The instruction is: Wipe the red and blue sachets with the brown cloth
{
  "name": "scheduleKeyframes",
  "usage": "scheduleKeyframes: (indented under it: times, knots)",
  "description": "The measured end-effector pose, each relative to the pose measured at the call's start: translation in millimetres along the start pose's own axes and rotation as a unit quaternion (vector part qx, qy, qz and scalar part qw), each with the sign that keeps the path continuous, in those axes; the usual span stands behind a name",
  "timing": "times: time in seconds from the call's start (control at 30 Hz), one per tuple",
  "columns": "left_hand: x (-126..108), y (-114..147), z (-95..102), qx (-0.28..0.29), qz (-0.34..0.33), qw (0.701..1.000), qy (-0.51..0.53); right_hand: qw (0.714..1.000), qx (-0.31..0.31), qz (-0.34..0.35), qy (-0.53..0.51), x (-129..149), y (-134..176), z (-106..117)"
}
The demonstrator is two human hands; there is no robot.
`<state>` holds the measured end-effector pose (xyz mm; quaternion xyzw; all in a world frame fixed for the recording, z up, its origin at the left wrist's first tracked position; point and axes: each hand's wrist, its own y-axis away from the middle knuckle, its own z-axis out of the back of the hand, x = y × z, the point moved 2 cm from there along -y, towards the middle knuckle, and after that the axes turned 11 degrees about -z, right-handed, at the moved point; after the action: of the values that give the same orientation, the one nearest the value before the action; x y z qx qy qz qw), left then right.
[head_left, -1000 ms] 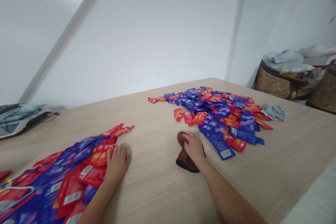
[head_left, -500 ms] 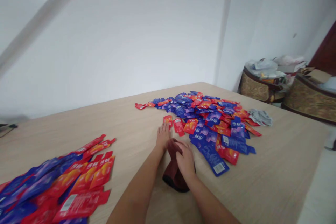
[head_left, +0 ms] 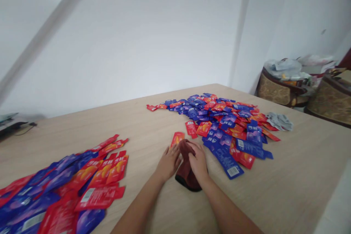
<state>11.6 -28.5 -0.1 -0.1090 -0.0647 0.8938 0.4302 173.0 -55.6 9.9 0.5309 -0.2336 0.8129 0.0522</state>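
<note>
My right hand (head_left: 197, 161) grips a dark reddish-brown cloth (head_left: 187, 175) with a black edge, its fingers pressed on the folded upper part. The cloth rests on the table in front of me. Just left of it, my left hand (head_left: 168, 161) lies flat with fingers stretched out. Its fingertips touch the lower end of a red and orange pouch (head_left: 177, 138), and the cloth's upper end also meets that pouch. A little beyond, to the right, lie another red pouch with a white label (head_left: 191, 128) and an orange-red pouch (head_left: 204, 129).
A large heap of blue and red pouches (head_left: 219, 114) spreads over the right of the table (head_left: 131, 117). A grey cloth (head_left: 280, 121) lies beside it. Overlapping pouches (head_left: 65, 177) fill the near left. Patterned armchairs (head_left: 274, 87) holding bags stand beyond the table.
The red and orange pouch under my left hand has come nearer to me, away from the pouch beside it. My left hand has drawn back too. The view has turned slightly left.
</note>
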Motion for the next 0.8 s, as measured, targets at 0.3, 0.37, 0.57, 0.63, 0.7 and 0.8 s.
scheduleKeyframes:
  times: [0.3,0.37,0.57,0.63,0.7,0.8]
  knots:
    - [-64.7,77.1,19.3,-0.050,0.027,0.998,0.011,0.962,0.204,0.159,0.084,45.7,48.0,-11.3]
    - [-68.6,73.4,17.2,-0.037,0.046,0.998,-0.011,0.951,0.228,0.156,0.138,45.8,53.5,-15.9]
    - [-71.7,73.0,4.4,0.000,0.060,0.998,-0.035,0.944,0.181,0.111,0.251,21.1,26.7,-13.2]
    - [-68.0,77.1,2.3,-0.013,0.044,0.999,-0.024,0.949,0.127,0.066,0.280,9.0,11.6,-5.5]
    - [-63.6,81.5,1.1,-0.033,0.027,0.999,-0.001,0.950,0.080,0.044,0.299,1.4,2.0,2.9]
    - [-59.2,84.9,1.8,-0.082,0.011,0.996,0.040,0.952,0.032,0.071,0.296,6.8,4.9,11.5]
